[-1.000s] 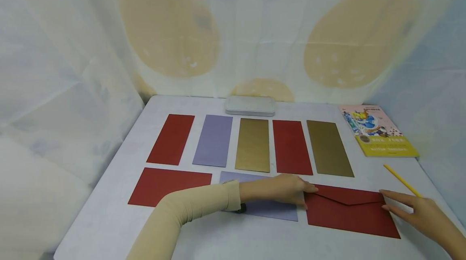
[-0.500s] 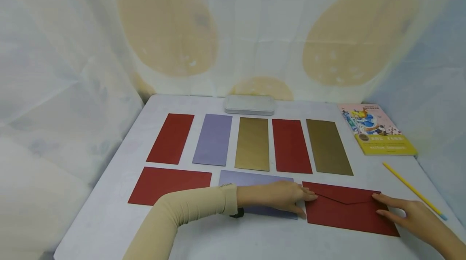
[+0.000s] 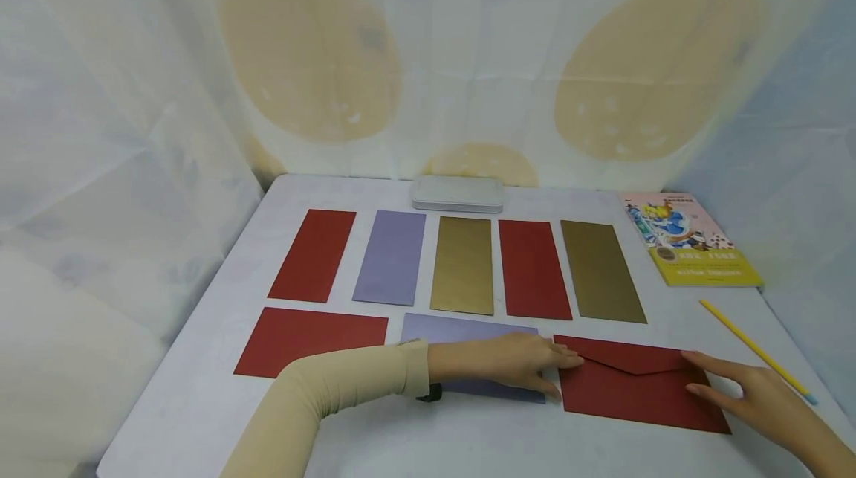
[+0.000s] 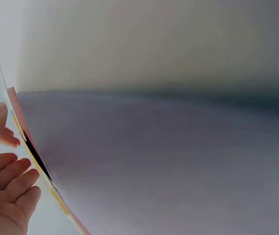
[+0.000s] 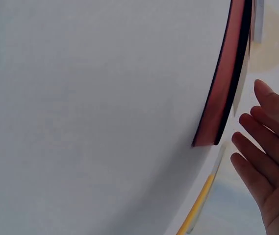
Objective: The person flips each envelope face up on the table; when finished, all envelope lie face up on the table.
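Note:
A red envelope (image 3: 642,396) with its pointed flap folded down lies flat at the table's front right. My left hand (image 3: 521,360) reaches over a lilac envelope (image 3: 468,326), fingertips on the red envelope's left end. At the opposite end my right hand (image 3: 749,389) touches it with thumb and fingertips. Both hands have their fingers loosely extended, as the left wrist view shows of the left hand (image 4: 12,181) and the right wrist view of the right hand (image 5: 271,152). The left forearm hides part of the lilac envelope and a corner of another red envelope (image 3: 321,333).
Behind stands a row of upright-laid envelopes: red (image 3: 312,255), lilac (image 3: 390,259), gold (image 3: 463,266), red (image 3: 535,270) and darker gold (image 3: 603,272). A pale flat case (image 3: 458,193) sits at the back edge. Rightward lie a picture book (image 3: 689,236) and a yellow pencil (image 3: 756,350).
The right hand has shifted slightly left onto the red envelope's end, uncovering the pencil's lower part. The left hand has moved slightly down, and the envelope has barely shifted.

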`<state>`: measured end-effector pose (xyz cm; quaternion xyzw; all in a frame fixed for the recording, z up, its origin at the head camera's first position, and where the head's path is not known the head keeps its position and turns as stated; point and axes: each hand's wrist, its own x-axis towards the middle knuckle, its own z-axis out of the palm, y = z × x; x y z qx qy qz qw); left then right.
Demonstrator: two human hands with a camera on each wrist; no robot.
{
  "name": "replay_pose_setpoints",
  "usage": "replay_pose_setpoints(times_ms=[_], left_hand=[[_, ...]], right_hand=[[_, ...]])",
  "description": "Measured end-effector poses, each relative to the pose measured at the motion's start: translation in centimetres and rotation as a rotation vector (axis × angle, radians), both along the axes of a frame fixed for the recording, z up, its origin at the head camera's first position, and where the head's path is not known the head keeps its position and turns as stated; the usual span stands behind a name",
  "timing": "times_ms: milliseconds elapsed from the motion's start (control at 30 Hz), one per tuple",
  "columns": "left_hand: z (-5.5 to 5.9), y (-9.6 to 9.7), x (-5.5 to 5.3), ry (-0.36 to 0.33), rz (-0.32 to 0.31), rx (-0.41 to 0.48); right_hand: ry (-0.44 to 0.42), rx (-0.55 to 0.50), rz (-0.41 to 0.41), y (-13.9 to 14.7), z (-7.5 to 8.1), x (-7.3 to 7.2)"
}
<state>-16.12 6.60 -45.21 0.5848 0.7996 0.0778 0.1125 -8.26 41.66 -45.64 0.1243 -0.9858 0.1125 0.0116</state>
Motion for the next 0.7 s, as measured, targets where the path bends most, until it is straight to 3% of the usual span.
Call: replay_pose_setpoints(times_ms=[233,400,567,700], left_hand=[[0.4,-1.5,0.4,-0.041,0.006,0.116],[0.5,-2.7,0.8,-0.008,-0.007,0.123],[1.1,-4.8,1.0,-0.002,0.025,0.128],[1.2,-6.7,0.9,-0.014,0.037,0.154]], right_hand=[[0.045,-0.049,0.023,-1.9,0.7,0.2],[0.119,-0.069,0.072,-3.5,1.3,0.2],[0.205,-0.096,0.147,-5.4,2.2,-0.3],[0.219,-0.124,0.211,-7.0,3.2,-0.9]])
